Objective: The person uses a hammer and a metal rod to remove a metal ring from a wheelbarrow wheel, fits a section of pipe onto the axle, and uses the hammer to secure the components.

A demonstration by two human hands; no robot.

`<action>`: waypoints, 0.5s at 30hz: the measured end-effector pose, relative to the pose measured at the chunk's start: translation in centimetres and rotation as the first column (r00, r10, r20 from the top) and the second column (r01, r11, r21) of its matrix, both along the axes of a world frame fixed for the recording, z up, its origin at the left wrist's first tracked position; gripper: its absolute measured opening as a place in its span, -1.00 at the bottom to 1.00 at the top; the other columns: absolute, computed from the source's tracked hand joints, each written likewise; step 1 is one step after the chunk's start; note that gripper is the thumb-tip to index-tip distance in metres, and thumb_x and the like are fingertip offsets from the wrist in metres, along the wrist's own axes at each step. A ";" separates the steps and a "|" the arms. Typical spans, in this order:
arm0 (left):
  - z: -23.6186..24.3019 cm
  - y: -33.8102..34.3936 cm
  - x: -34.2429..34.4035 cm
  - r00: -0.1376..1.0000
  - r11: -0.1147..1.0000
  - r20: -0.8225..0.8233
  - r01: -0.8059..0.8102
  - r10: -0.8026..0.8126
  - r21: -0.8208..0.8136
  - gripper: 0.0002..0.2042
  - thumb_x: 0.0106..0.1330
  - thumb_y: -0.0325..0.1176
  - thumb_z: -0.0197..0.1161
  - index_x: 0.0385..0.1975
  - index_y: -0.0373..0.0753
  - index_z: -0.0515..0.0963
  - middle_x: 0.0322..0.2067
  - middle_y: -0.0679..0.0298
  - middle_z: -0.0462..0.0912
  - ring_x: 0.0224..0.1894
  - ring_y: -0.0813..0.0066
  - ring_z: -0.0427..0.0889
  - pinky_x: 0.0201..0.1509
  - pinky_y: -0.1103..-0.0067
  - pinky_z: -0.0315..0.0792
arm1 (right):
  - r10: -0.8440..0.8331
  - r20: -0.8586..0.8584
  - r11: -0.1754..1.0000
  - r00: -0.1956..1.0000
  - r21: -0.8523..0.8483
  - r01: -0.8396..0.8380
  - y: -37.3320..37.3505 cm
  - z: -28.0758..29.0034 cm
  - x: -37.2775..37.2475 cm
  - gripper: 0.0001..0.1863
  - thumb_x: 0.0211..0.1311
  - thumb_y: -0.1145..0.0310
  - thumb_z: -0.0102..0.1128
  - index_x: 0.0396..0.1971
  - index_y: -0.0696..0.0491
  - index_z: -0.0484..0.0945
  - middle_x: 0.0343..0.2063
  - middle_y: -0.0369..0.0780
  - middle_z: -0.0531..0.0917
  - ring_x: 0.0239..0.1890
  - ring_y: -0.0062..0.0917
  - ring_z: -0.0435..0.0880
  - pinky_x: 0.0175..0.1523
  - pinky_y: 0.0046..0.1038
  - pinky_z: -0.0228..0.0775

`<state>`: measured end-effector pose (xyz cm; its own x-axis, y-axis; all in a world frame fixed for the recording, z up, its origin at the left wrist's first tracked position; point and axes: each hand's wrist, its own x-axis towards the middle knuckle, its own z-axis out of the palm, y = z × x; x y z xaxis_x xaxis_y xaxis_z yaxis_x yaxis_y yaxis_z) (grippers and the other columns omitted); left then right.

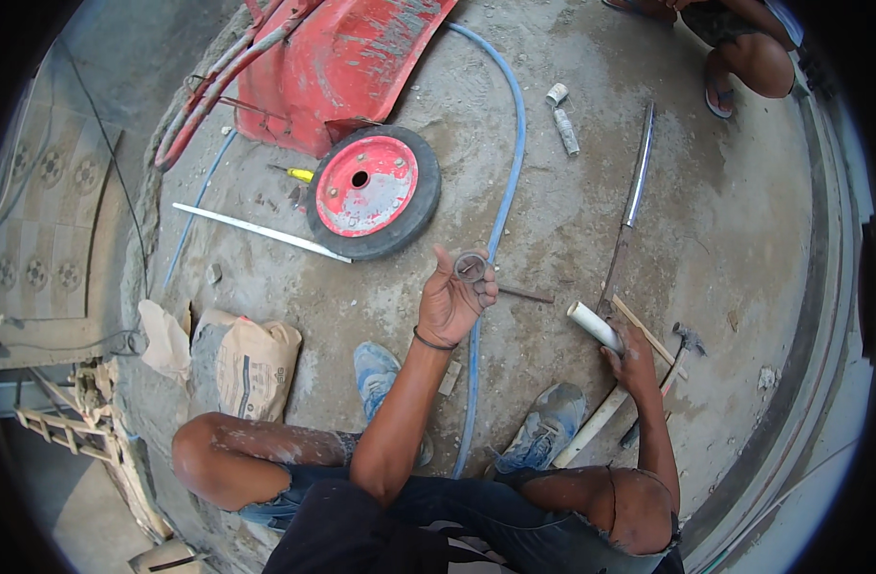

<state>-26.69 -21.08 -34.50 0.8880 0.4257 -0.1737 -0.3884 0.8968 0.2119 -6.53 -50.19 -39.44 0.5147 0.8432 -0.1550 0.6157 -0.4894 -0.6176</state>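
Note:
My left hand [448, 304] is turned palm up in the middle, its thumb apart and its fingers curled round a grey ring-shaped pipe fitting [470, 267]. Close beside those fingertips a thin rusty rod [529, 295] lies on the floor. On the right, my right hand [633, 360] grips a short white plastic pipe [595, 325], whose open end points up and to the left. A longer off-white pipe [591, 428] lies below that hand, beside my shoe. Near it are a claw hammer [688, 339] and a thin wooden stick [646, 330].
A red wheelbarrow [314, 86] lies tipped, with its wheel [369, 191] facing me. A blue hose [517, 124] crosses the floor. Around lie a white pipe [256, 231], a paper sack [258, 368], pipe pieces [565, 131] and a shiny metal strip [639, 172]. Another person [744, 57] crouches far right.

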 end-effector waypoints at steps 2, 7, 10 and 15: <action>0.1 0.0 0.2 1.000 0.999 0.021 0.014 -0.015 0.037 -0.39 0.34 0.19 -0.02 -0.08 -0.36 0.52 -0.30 -0.01 0.64 -0.29 0.20 0.69 -0.25 0.46 0.60 | 0.029 0.162 0.996 0.986 0.074 -0.041 0.0 -0.1 0.0 -0.48 -0.09 0.44 0.39 -0.02 0.02 0.49 -0.28 -0.06 0.53 -0.17 -0.10 0.50 -0.06 -0.17 0.35; 0.5 -0.4 -0.1 0.999 0.997 -0.044 -0.005 0.009 0.083 -0.41 0.34 0.16 0.01 -0.08 -0.37 0.51 -0.29 0.03 0.64 -0.30 0.22 0.68 -0.24 0.46 0.60 | -0.145 0.276 0.980 0.950 -0.089 0.175 -1.0 1.0 -1.3 -0.43 -0.16 0.27 0.49 -0.10 0.13 0.49 -0.29 -0.02 0.52 -0.17 -0.09 0.50 -0.06 -0.15 0.35; -0.6 -1.0 1.9 0.916 0.841 -0.394 0.158 0.070 0.518 -0.50 0.32 0.01 0.15 -0.01 -0.36 0.48 -0.21 0.02 0.61 -0.24 0.18 0.66 -0.16 0.42 0.58 | -0.251 0.340 0.955 0.906 -0.064 0.289 -4.5 -2.4 -0.6 -0.38 -0.26 0.17 0.55 -0.19 0.19 0.49 -0.31 0.00 0.51 -0.20 -0.09 0.50 -0.08 -0.17 0.36; -5.0 -0.5 0.5 0.636 -0.378 -0.225 0.667 0.738 0.643 -0.43 0.06 -0.28 0.39 0.12 -0.22 0.43 0.12 -0.06 0.39 0.17 -0.03 0.35 0.20 0.22 0.31 | -0.507 -0.333 0.861 0.795 -0.149 0.487 -4.9 1.2 -2.7 -0.36 -0.37 0.21 0.61 -0.22 0.14 0.49 -0.24 -0.09 0.59 -0.18 -0.35 0.56 -0.07 -0.40 0.42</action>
<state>-26.16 -21.55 -39.52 0.7804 0.5921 0.2007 0.4334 -0.7438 0.5089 -9.22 -55.12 -38.27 0.7633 0.4718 -0.4414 0.0275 -0.7062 -0.7075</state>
